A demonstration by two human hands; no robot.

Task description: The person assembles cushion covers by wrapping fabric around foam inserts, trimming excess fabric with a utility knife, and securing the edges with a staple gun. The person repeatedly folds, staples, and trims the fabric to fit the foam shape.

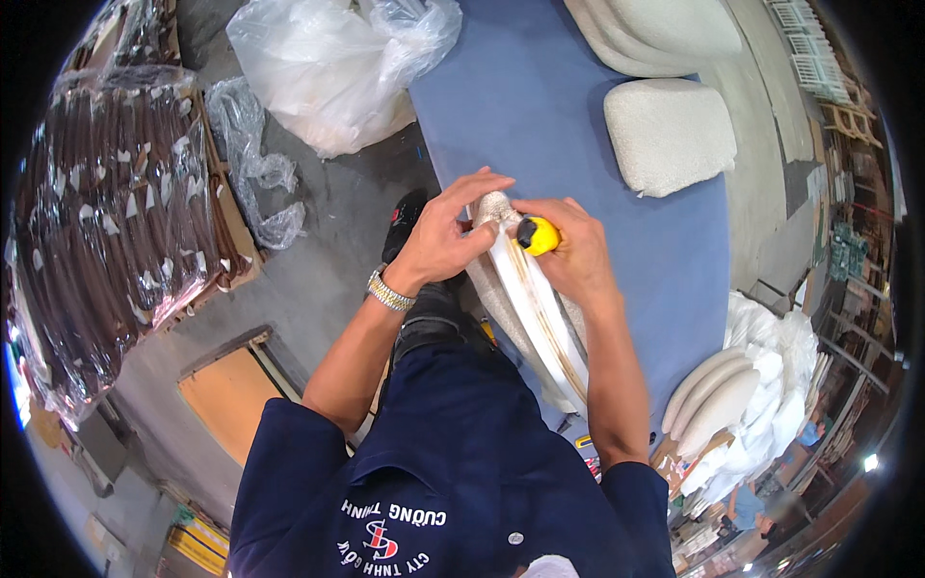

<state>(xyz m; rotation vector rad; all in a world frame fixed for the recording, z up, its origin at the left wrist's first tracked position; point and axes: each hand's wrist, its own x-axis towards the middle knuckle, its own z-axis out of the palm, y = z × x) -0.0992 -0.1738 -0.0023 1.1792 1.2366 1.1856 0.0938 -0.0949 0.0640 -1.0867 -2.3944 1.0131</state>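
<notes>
A seat cushion in cream nubby fabric (496, 204) stands on edge before me at the table's left side. Its white inner edge (528, 299), with a brownish strip along it, faces up. My left hand (448, 231), a metal watch on its wrist, curls round the cushion's far corner, thumb pressed to the fabric. In my right hand (574, 252) is a yellow tool handle with a black end (538, 236), gripped right beside that corner. The tool's working end is hidden, so its kind cannot be told. My right fingertips lie close to the fabric.
The cushion rests at a blue-grey table (665, 279). A finished-looking cushion (670, 135) and a cushion stack (665, 34) lie farther right. More cushions (713, 395) stand near white plastic. A plastic bag (337, 72) and wrapped brown parts (125, 202) are left. A small yellow tool (582, 441) lies nearby.
</notes>
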